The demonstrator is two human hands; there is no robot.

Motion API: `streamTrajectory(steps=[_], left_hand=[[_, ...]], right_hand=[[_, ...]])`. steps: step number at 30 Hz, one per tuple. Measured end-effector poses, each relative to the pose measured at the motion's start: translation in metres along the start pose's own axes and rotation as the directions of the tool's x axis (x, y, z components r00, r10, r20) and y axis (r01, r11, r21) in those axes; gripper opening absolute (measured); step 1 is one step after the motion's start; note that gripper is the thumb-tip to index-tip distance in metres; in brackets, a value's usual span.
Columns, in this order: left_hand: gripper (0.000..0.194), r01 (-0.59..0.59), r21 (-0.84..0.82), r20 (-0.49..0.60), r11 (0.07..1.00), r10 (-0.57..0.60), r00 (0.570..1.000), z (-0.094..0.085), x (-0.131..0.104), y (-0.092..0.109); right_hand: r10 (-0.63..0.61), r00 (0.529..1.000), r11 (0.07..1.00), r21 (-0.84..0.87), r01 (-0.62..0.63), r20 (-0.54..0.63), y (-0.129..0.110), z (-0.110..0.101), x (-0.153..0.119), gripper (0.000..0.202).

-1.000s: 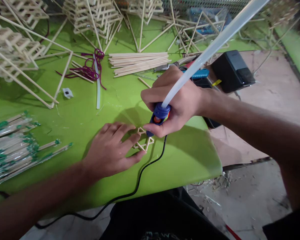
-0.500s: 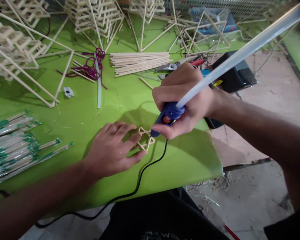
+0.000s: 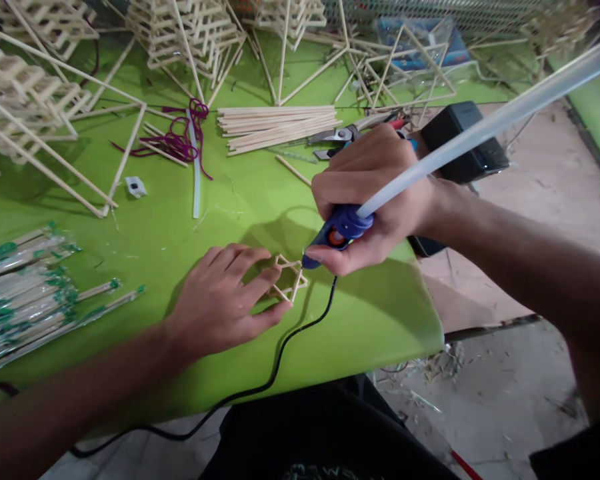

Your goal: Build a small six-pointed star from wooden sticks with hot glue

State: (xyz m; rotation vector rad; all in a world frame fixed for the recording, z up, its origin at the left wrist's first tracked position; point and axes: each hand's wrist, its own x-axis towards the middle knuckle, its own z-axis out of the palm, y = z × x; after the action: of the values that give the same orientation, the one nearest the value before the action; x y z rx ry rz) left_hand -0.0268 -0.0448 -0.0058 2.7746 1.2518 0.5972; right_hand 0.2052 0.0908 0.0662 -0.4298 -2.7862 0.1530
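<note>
My right hand (image 3: 375, 193) is wrapped round a blue glue gun (image 3: 347, 223), from whose back a long whitish glue stick rises to the upper right. The gun's nozzle points down-left at the right corner of a small frame of thin wooden sticks (image 3: 296, 287) on the green table. My left hand (image 3: 225, 293) rests left of that frame, its thumb and fingertips against the frame's left and lower parts, holding it. The fingertips partly cover the frame's left side.
Behind the hands lie a bundle of sticks (image 3: 280, 127), purple cord (image 3: 180, 143), pliers (image 3: 335, 135) and a black box (image 3: 460, 143). Large stick structures (image 3: 185, 40) stand at the back. Wrapped sticks (image 3: 30, 300) lie left. A black cable (image 3: 280, 353) crosses the front edge.
My right hand and the glue gun have shifted slightly right, and the glue stick's far end has dropped lower. The left hand and small frame are nearly unmoved.
</note>
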Motion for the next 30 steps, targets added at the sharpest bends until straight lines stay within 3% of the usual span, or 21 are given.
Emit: streamTrajectory(steps=[5,10,15,21,27,30], left_hand=[[0.038,-0.015,0.008,-0.008,1.000,0.015,1.000,-0.001,0.001,0.001],[0.037,-0.006,0.002,-0.006,1.000,0.006,1.000,0.000,0.002,0.001],[0.037,0.000,-0.010,0.002,1.000,0.000,1.000,0.000,0.002,0.001],[0.032,0.014,-0.023,0.010,1.000,-0.014,1.000,-0.002,0.002,0.001],[0.034,0.005,-0.015,0.011,1.000,-0.005,1.000,-0.002,0.002,0.001],[0.034,-0.006,-0.004,0.000,1.000,0.006,1.000,-0.002,0.002,0.001]], right_hand=[[0.028,0.999,1.000,-0.006,-0.028,0.043,-0.001,0.002,-0.004,0.055],[-0.007,0.999,0.999,0.033,0.009,-0.045,-0.004,0.005,-0.007,0.059],[0.094,0.991,0.988,0.128,-0.081,-0.093,-0.003,0.002,-0.010,0.058],[0.165,0.985,0.972,0.162,-0.171,0.051,-0.003,0.003,-0.010,0.063],[0.041,0.972,0.987,0.160,-0.004,-0.231,-0.007,0.003,-0.015,0.047],[0.008,0.960,0.990,0.137,0.032,-0.279,-0.006,0.001,-0.020,0.040]])
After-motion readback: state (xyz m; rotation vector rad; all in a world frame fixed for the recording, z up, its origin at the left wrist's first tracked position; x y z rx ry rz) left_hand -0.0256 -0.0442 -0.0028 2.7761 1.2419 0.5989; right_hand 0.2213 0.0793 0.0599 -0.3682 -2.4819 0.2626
